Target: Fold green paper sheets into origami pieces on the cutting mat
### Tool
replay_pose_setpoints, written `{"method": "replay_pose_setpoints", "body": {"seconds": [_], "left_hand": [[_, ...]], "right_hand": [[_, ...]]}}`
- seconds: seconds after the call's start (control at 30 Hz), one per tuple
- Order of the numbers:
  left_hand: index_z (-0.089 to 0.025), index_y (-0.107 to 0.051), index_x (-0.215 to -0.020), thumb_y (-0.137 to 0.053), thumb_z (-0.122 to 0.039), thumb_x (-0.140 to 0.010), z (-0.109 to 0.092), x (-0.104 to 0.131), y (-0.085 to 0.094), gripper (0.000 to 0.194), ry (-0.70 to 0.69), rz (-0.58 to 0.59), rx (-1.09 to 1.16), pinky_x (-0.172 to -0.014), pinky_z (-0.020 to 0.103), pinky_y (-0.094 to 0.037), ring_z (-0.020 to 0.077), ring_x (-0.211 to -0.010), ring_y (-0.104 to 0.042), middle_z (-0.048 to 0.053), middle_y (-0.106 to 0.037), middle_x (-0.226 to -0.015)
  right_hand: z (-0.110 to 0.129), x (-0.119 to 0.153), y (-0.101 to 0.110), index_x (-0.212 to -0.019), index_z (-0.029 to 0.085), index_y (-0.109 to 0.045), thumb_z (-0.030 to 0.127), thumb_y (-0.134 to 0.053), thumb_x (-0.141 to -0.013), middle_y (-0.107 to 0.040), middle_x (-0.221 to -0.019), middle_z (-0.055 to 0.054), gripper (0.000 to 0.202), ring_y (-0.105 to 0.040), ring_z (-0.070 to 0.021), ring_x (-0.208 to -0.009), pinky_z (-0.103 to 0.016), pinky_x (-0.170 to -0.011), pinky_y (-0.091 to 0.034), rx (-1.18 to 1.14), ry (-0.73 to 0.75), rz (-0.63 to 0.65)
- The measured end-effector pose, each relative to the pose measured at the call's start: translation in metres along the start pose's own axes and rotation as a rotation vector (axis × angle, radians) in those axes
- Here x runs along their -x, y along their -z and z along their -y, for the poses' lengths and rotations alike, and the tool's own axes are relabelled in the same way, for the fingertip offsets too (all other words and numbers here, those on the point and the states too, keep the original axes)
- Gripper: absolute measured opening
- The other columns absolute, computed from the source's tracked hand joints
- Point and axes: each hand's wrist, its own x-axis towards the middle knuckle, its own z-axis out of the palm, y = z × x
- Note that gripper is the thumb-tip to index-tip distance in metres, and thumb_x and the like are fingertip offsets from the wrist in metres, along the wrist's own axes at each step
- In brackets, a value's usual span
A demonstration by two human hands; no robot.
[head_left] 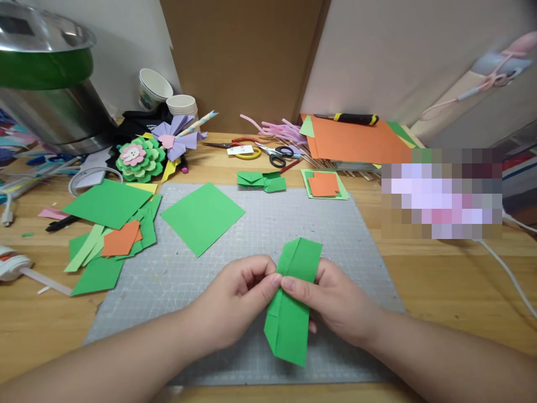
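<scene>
A folded green paper strip [296,319] is held upright over the grey cutting mat [201,358], with creases along its left edge. My left hand [241,296] pinches that left edge between thumb and fingers. On the strip's other side, my right hand [339,296] grips it, its thumb on the front beside my left thumb and its fingers mostly hidden behind the paper. A flat green square [203,218] lies on the mat to the upper left. Small folded green pieces [260,181] rest at the mat's back edge.
Green and orange paper pieces [111,204] are heaped at the left. Scissors [277,155], paper flowers [140,157], a stack of small squares [323,184] and orange sheets [356,140] with a cutter [352,118] line the back. A glue gun [12,266] is far left.
</scene>
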Motion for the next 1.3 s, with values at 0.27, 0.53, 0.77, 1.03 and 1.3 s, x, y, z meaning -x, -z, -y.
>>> {"method": "replay_pose_setpoints", "body": {"seconds": [0.27,0.53,0.77,1.03,1.3], "left_hand": [[-0.018,-0.044,-0.069,-0.050,-0.050,-0.088,-0.014,0.000,0.010,0.037,0.120,0.088,0.147,-0.042,0.018,-0.019,0.0070,-0.048,-0.028,-0.006,-0.036,-0.056],[-0.019,-0.043,-0.070,-0.056,-0.051,-0.084,-0.004,0.000,0.012,0.037,0.074,0.172,0.182,-0.043,0.019,-0.019,0.0071,-0.048,-0.024,-0.008,-0.032,-0.055],[-0.016,-0.048,-0.069,-0.052,-0.049,-0.087,-0.005,0.001,0.017,0.038,0.089,0.207,-0.008,-0.050,0.021,-0.024,0.0088,-0.056,-0.029,-0.005,-0.036,-0.063],[-0.017,-0.046,-0.069,-0.050,-0.047,-0.088,-0.004,0.003,0.018,0.035,0.125,0.208,-0.019,-0.066,0.027,-0.037,0.0131,-0.069,-0.040,-0.002,-0.038,-0.070],[-0.019,-0.036,-0.058,-0.054,-0.045,-0.085,-0.002,0.002,0.013,0.041,0.065,0.094,-0.086,-0.052,0.024,-0.028,0.0108,-0.057,-0.031,-0.005,-0.032,-0.059]], "right_hand": [[0.023,-0.001,-0.007,-0.087,0.012,-0.065,0.045,-0.064,-0.082,-0.060,-0.062,0.001,0.033,-0.043,-0.0025,-0.037,-0.012,-0.033,-0.034,-0.086,-0.113,0.151],[0.020,-0.004,-0.001,-0.073,0.014,-0.058,0.048,-0.065,-0.080,-0.053,-0.054,0.005,0.035,-0.046,-0.0037,-0.038,-0.012,-0.032,-0.034,-0.018,-0.144,0.211],[0.019,-0.001,0.000,-0.072,0.017,-0.050,0.039,-0.060,-0.086,-0.047,-0.053,0.007,0.028,-0.039,-0.0020,-0.038,-0.009,-0.033,-0.031,-0.047,-0.102,0.306],[0.016,0.000,-0.002,-0.072,0.017,-0.050,0.036,-0.057,-0.088,-0.043,-0.051,0.008,0.026,-0.036,-0.0022,-0.038,-0.010,-0.034,-0.029,-0.063,-0.106,0.290],[0.011,0.001,-0.006,-0.077,0.017,-0.050,0.041,-0.059,-0.086,-0.042,-0.055,0.008,0.027,-0.037,-0.0028,-0.041,-0.012,-0.038,-0.031,-0.024,-0.109,0.219]]}}
